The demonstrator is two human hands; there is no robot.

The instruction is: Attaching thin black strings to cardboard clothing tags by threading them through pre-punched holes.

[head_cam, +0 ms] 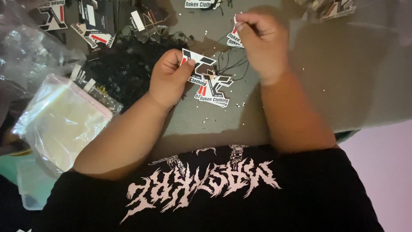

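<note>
Forearms rest on the table (369, 77), left hand (169, 79) pinching a tag (194, 58) between thumb and fingers, right hand (262, 41) raised, fingertips pressed together on a string (229, 60).

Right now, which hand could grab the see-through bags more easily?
Probably the left hand. It sits on the same side as the stack of clear plastic bags, though it already holds a cut-out card tag. The right hand is farther off, its fingers pinching another tag.
</note>
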